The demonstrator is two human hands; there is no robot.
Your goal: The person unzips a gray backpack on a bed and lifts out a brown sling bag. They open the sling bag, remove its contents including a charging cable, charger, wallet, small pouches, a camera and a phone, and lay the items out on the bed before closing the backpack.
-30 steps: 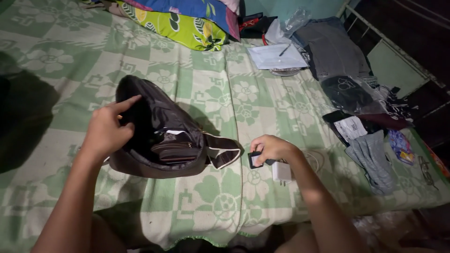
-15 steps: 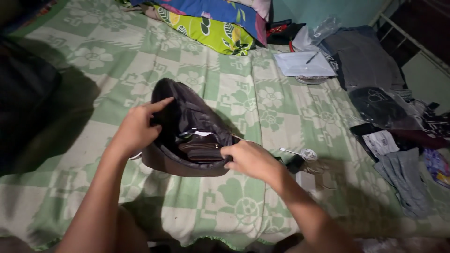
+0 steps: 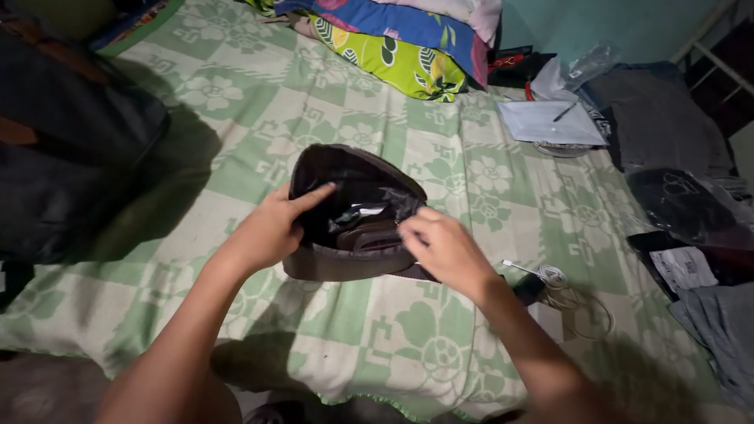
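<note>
While our left hand (image 3: 271, 228) is gripping the near-left rim of the small dark bag (image 3: 353, 212) lying on the green patterned blanket (image 3: 236, 118), fingers curled over the edge and spreading the mouth, our right hand (image 3: 440, 247) is resting half-closed at the right side of the opening; we cannot tell whether it is holding anything. Inside, a brown wallet-like item (image 3: 369, 234) and some pale paper are showing. Just right, a white cable (image 3: 554, 276) is lying coiled.
</note>
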